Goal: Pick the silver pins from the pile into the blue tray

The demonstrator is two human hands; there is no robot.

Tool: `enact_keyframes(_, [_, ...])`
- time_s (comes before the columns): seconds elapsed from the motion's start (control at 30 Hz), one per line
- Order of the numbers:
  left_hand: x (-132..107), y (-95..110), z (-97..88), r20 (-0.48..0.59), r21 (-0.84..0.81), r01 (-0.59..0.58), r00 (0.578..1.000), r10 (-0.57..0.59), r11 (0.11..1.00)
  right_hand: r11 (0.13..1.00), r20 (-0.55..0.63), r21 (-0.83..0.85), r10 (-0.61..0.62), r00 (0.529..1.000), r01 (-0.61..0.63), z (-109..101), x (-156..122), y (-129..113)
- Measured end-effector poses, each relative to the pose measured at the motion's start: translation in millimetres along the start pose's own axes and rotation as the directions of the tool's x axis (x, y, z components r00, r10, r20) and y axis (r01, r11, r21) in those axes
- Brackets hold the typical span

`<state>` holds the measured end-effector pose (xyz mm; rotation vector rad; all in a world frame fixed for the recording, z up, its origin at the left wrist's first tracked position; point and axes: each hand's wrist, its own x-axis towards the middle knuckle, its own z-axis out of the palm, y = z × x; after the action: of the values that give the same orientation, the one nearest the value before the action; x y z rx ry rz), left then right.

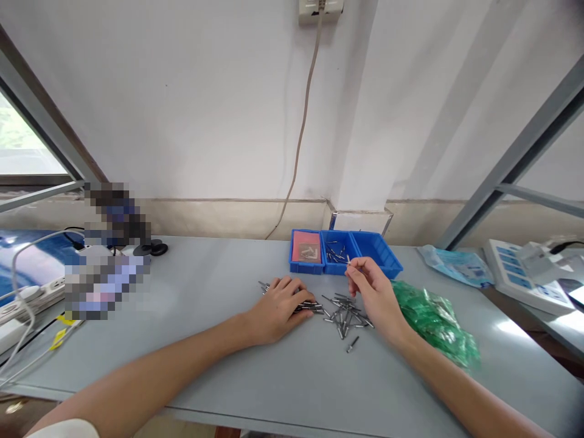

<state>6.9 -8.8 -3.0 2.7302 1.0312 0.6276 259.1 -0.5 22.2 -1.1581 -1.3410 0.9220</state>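
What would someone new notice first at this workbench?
The scatter of metal pins in the middle of the grey table, with the left hand lying palm-down over its left edge. Just above it, the right hand pinches a single pin at its fingertips, in front of three blue bins at the back; a pile of green bags lies to the right.

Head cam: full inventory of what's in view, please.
table: one, grey, spans the view
bins: three, blue, row at table's back; middle one holds pins
loose pins: many, silver, pile between the hands
green bags: heap, right of the right hand
packet: one, blue-white, right rear
device: one, white with blue buttons, far right
power strip: one, white, left edge
cable: one, beige, down the wall
left hand: flat on the pile's left part
right hand: raised, fingers pinch one pin
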Motion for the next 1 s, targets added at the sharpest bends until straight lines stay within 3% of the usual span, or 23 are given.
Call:
enact_keyframes(0.67, [-0.7, -2.2, 1.7, 0.003, -0.008, -0.005, 1.0, 0.005, 1.0, 0.993, -0.025, -0.095, -0.068, 0.997, 0.065, -4.5, 4.1, 6.2])
enact_keyframes(1.0, [-0.2, -2.1, 0.7, 0.001, -0.01, -0.013, 1.0, 0.013, 1.0, 0.994, 0.051, 0.098, 0.034, 0.998, -0.039, -1.0, 1.6, 1.2])
